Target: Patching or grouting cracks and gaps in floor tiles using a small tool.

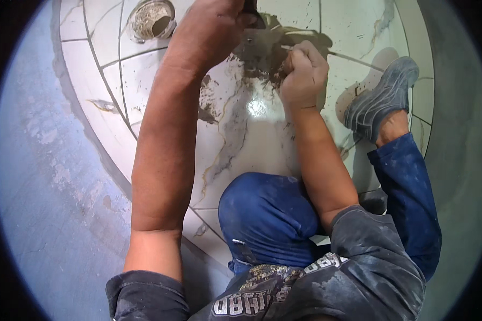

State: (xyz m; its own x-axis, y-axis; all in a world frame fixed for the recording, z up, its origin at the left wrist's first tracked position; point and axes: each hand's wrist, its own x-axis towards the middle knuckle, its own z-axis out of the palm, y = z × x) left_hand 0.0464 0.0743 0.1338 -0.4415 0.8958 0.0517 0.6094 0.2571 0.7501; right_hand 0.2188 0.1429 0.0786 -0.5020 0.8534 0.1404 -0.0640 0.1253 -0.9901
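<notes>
My left hand (227, 12) reaches to the top edge of the view, its fingers curled around a dark object (255, 15) that is mostly hidden. My right hand (305, 75) is closed in a fist over the tiles, with a small pale tip showing by its thumb side; what it grips I cannot make out. Between both hands lies a wet, dark grey-brown patch (254, 51) with a flat, squarish grey area in it. Brown smears spread around it on the white marbled floor tiles (268, 142).
A round tub (135, 36) crusted with pale dried material stands at the upper left. My blue-trousered knee (268, 214) is close below the hands. My grey shoe (383, 99) rests on tiles at the right. A curved tile edge (91, 136) borders bluish-grey floor (48, 176).
</notes>
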